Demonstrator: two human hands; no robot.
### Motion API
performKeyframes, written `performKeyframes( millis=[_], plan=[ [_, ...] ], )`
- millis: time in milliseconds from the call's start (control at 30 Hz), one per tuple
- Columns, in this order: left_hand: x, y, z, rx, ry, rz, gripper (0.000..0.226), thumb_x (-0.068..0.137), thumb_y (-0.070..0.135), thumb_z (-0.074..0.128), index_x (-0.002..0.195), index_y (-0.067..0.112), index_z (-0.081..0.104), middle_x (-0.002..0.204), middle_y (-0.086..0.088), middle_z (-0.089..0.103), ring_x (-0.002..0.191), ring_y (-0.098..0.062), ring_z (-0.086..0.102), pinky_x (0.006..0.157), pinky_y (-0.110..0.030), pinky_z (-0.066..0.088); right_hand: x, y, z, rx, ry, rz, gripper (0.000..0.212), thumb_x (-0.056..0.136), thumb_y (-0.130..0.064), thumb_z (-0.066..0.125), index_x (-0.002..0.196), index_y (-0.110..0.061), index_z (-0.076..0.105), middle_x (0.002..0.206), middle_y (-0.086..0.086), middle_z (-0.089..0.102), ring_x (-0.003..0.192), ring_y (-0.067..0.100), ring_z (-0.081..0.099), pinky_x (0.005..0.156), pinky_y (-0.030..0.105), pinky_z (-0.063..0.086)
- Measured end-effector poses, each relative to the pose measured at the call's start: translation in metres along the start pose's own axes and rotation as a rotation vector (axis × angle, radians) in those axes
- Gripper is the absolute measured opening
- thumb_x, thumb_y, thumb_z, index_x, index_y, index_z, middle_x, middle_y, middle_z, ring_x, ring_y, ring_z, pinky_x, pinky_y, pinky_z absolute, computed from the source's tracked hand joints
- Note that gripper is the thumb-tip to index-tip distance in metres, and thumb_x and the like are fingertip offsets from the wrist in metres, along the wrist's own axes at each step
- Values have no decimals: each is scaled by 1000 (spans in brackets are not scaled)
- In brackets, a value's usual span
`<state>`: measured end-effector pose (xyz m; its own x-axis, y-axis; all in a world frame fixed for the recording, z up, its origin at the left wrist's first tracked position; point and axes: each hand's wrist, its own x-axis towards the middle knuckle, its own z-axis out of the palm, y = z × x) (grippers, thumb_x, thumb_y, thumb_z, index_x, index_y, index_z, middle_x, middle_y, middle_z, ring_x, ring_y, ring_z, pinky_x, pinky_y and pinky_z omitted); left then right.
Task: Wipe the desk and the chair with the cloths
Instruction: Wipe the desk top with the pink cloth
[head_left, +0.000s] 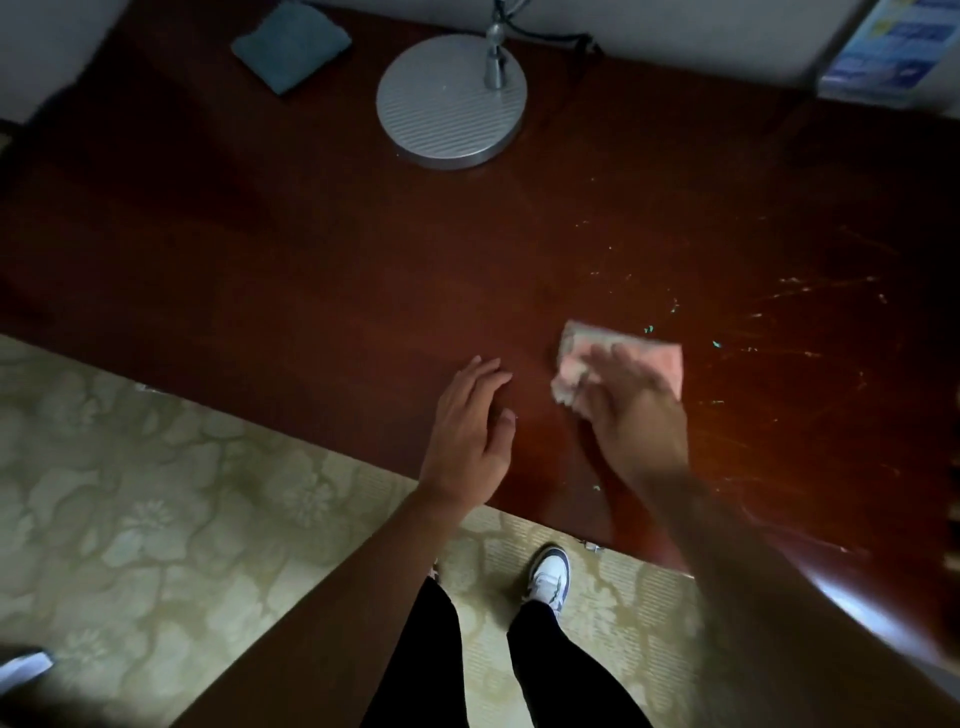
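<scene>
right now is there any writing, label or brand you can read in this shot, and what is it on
None can be read.
Blue and white printed sheet at the far right end of the desk: it carries print, too blurred to read.
Lamp base, blue cloth, pink cloth and shoe: no text visible.

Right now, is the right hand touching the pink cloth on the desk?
Touching. The head view shows the right hand lying flat on the pink cloth, fingers spread over it, pressing it onto the desk.
</scene>
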<state>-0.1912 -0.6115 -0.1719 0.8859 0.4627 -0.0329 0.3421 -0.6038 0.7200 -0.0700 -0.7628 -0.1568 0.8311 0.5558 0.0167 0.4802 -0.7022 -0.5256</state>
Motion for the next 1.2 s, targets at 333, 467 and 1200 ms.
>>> performKeyframes(
  millis=[333, 467, 1200],
  plan=[
    [0, 3, 0, 38, -30, -47, 37, 92, 21, 54, 129, 16, 58, 146, 3, 47, 145, -10, 25, 117, -24, 15, -74, -10, -3, -17, -2, 102, 33, 93, -24, 54, 126, -26, 61, 126, 3, 65, 100, 25, 69, 73, 38, 58],
    [0, 16, -4, 38, -32, 45, 36, 90, 21, 54, 125, 13, 60, 139, -2, 51, 140, -17, 33, 115, -35, 26, -73, 10, -20, -94, 189, 261, 41, 96, -40, 45, 125, -17, 62, 130, 13, 61, 97, 29, 70, 72, 42, 59],
    [-5, -65, -57, 217, 19, 107, 39, 86, 8, 44, 120, 18, 62, 132, 2, 59, 132, -14, 45, 109, -40, 29, -69, -14, 37, -230, 308, 227, 28, 91, -6, 52, 111, 4, 67, 125, 22, 61, 119, 40, 57, 95, 55, 49]
  ],
)
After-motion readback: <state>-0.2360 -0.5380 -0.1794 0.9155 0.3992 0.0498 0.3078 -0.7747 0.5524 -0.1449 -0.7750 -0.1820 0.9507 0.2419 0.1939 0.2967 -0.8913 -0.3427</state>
